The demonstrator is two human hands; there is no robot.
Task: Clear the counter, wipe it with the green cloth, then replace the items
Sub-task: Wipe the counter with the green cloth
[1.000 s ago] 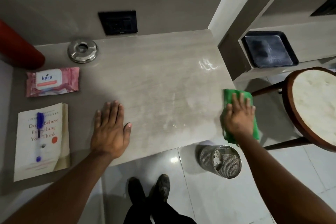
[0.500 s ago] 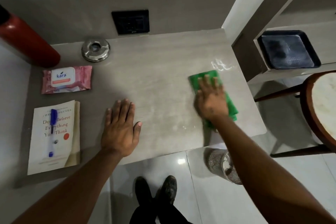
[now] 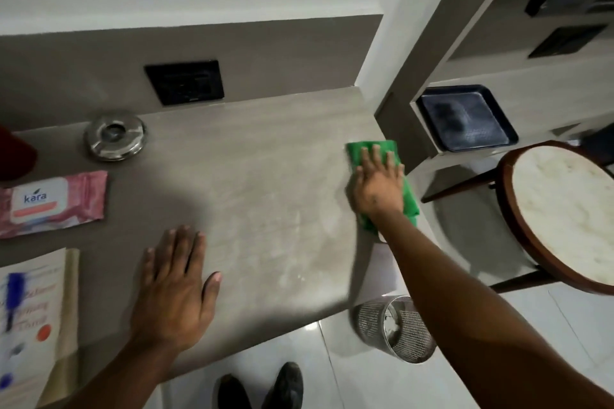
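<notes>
My right hand [image 3: 378, 184] presses flat on the green cloth [image 3: 362, 149] at the right edge of the grey stone counter [image 3: 259, 183]. My left hand [image 3: 172, 289] lies palm down on the counter near its front edge, fingers spread, holding nothing. On the counter's left side lie a pink wipes pack [image 3: 53, 204], a book [image 3: 36, 315] with a blue pen [image 3: 13, 295] on it, and a round steel ashtray [image 3: 114, 135]. A red cylinder [image 3: 15, 156] shows at the left edge.
A mesh metal bin [image 3: 395, 329] stands on the floor below the counter's right corner. A round marble-topped stool [image 3: 561, 212] is at the right, a dark tray [image 3: 465, 121] on a ledge behind it. A black socket plate [image 3: 184, 81] is on the back wall. My shoes [image 3: 262, 388] show below.
My right hand slid the green cloth from the counter's right-middle out to its right edge and farther back. My left hand stayed planted. The view shifted left.
</notes>
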